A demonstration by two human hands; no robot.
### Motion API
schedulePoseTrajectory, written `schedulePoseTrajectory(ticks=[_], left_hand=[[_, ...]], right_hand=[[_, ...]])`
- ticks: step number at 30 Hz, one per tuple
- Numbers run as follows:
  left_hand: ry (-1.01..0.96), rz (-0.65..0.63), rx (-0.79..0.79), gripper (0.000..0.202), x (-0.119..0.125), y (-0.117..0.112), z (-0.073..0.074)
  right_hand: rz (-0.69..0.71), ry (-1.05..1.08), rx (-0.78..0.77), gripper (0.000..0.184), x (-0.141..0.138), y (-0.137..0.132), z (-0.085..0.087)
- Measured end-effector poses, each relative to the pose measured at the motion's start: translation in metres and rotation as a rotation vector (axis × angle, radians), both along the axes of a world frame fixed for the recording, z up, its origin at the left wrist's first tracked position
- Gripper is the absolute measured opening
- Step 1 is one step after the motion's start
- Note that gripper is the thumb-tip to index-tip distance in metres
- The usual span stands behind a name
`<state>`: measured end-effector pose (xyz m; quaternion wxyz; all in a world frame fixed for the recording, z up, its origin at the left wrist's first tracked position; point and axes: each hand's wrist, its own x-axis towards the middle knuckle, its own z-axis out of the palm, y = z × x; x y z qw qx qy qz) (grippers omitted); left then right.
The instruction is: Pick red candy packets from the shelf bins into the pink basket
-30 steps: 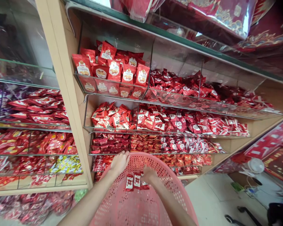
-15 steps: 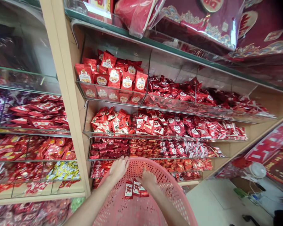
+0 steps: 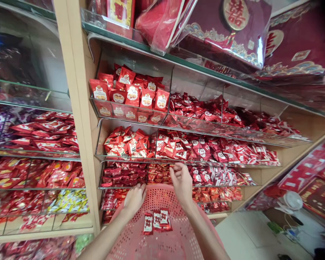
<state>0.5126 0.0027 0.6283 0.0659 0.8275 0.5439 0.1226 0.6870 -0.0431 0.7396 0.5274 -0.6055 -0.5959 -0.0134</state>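
A pink perforated plastic basket (image 3: 162, 196) stands below me, tilted up toward the shelves. My left hand (image 3: 135, 198) has its fingers hooked over the basket's far left rim. Inside the basket lie three small red-and-white snack packets (image 3: 156, 220), side by side and partly overlapping. My right hand (image 3: 182, 184) is raised over the basket's far rim, in front of the shelf with small orange-red packets (image 3: 158, 173). Its fingers are loosely bent and a little apart, and no item shows in them.
Glass-fronted shelves hold red biscuit packets (image 3: 132, 94), dark red packets (image 3: 191, 103) and white-and-red packets (image 3: 128, 142). A wooden upright (image 3: 77, 108) divides them from the left shelves, where yellow packets (image 3: 70, 201) lie. Maroon gift bags (image 3: 219, 32) stand on top. Tiled floor (image 3: 243, 234) shows at right.
My right hand has risen out of the basket toward the shelf edge. The packets in the basket now lie slightly differently. My left hand stays on the rim.
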Motion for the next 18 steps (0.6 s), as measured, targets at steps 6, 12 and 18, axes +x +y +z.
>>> schedulePoseTrajectory(ticks=[6,12,18], left_hand=[[-0.037,0.006,0.004,0.037,0.000,-0.002,-0.004],[-0.043,0.023,0.012,0.037,0.000,-0.004,-0.005],[-0.028,0.025,0.009,0.036,-0.001,-0.005,-0.005]], right_hand=[[0.075,-0.180,0.030,0.030,0.016,0.016,0.033],[0.164,-0.149,0.004,0.025,0.018,0.033,0.038],[0.212,0.237,-0.011,0.032,0.020,0.036,0.042]])
